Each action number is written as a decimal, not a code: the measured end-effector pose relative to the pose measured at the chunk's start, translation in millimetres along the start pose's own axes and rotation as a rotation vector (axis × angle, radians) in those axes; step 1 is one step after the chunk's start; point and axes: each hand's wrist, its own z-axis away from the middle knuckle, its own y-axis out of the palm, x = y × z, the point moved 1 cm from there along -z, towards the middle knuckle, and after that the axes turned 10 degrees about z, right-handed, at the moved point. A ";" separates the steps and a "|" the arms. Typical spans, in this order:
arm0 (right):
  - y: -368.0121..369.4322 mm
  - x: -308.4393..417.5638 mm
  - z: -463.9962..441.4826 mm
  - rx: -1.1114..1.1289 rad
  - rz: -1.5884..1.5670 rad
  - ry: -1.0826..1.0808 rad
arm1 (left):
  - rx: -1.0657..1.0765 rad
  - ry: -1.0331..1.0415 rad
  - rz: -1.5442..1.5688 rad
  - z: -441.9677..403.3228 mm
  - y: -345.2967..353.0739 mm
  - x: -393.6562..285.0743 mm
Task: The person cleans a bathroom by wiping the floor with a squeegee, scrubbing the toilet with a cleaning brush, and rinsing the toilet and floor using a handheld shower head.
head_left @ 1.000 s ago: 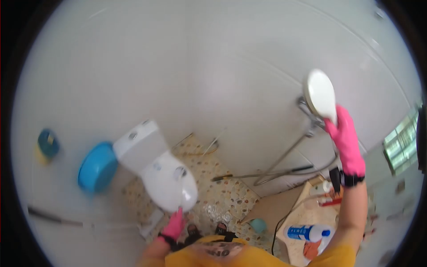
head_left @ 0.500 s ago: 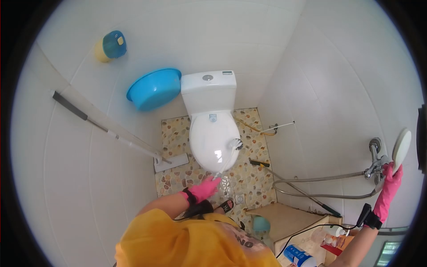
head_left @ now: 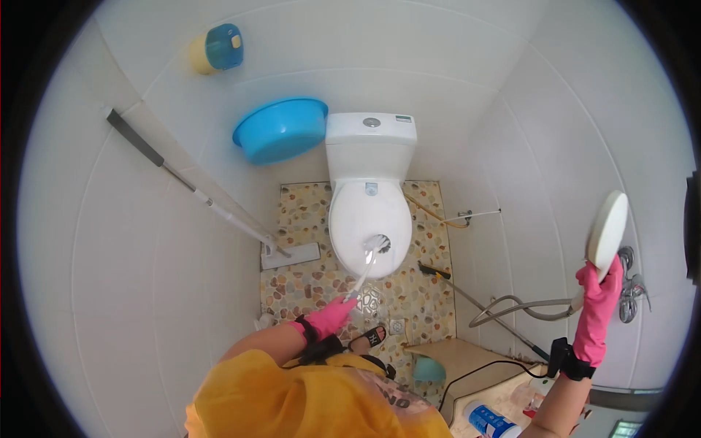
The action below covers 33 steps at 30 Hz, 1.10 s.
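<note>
My left hand (head_left: 330, 317), in a pink rubber glove, is closed round the handle of a white toilet brush (head_left: 364, 274). The brush head, with dark bristles at one side, is over the closed lid of a white toilet (head_left: 371, 208); whether it touches the lid I cannot tell. On the right, my right hand (head_left: 602, 286), gloved in pink too, grips a white shower head (head_left: 609, 228) by its handle. A grey metal hose (head_left: 529, 315) loops below it. Behind that hand, a chrome mixer tap (head_left: 631, 292) is fixed to the wall.
A blue basin (head_left: 281, 131) sits left of the tank. A flat mop (head_left: 197, 191) leans on the left wall. A long-handled brush (head_left: 482, 310) lies at the right. Near me are a wooden shelf (head_left: 460, 358) and a blue-and-white container (head_left: 491, 421). A paper holder (head_left: 223, 48) hangs on the wall.
My right hand has moved left with the shower head, away from the mixer tap. My left hand has shifted the brush slightly over the lid. The view has turned a little.
</note>
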 end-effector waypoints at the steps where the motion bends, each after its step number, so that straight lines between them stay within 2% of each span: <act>1: 13.2 8.7 -2.5 -0.004 -0.025 0.038 | -0.001 0.004 0.011 0.6 -5.7 -1.2; 3: 40.0 30.0 -7.0 0.001 -0.046 0.065 | -0.041 0.062 0.034 3.5 -19.7 -1.4; 6: 78.4 57.9 -14.2 0.013 -0.134 0.124 | -0.059 0.031 0.006 38.0 -41.8 -26.6; 8: 102.8 85.5 -19.2 -0.004 -0.187 0.128 | -0.019 0.048 0.050 41.0 -77.4 -18.1; 12: 144.2 139.6 -28.6 0.092 -0.356 0.162 | -0.001 0.039 0.180 60.0 -126.9 -10.8; 13: 153.1 157.7 -29.9 0.128 -0.282 0.153 | 0.000 0.042 0.190 61.8 -139.2 -7.4; 15: 173.5 171.7 -37.6 0.184 -0.260 0.112 | -0.142 0.041 0.127 65.3 -161.6 0.9; 17: 196.9 183.1 -42.9 0.224 -0.248 0.039 | -0.183 0.053 0.146 72.8 -179.7 3.9; 20: 219.4 198.7 -47.8 0.232 -0.257 0.051 | -0.280 0.050 0.258 64.2 -204.4 21.7; 22: 229.1 197.5 -49.9 0.238 -0.270 0.037 | -0.344 0.041 0.358 69.9 -214.4 25.9; 25: 242.6 208.3 -58.1 0.233 -0.255 0.050 | -0.261 0.040 0.272 75.1 -234.6 34.6; 27: 251.8 215.3 -58.0 0.222 -0.230 0.072 | -0.329 0.029 0.257 71.0 -245.8 39.3; 31: 267.7 192.8 -57.9 0.221 -0.300 0.065 | -0.355 -0.020 0.296 75.5 -243.0 41.3; 33: 281.1 169.4 -67.5 0.233 -0.326 0.070 | -0.335 0.019 0.266 68.2 -251.5 43.7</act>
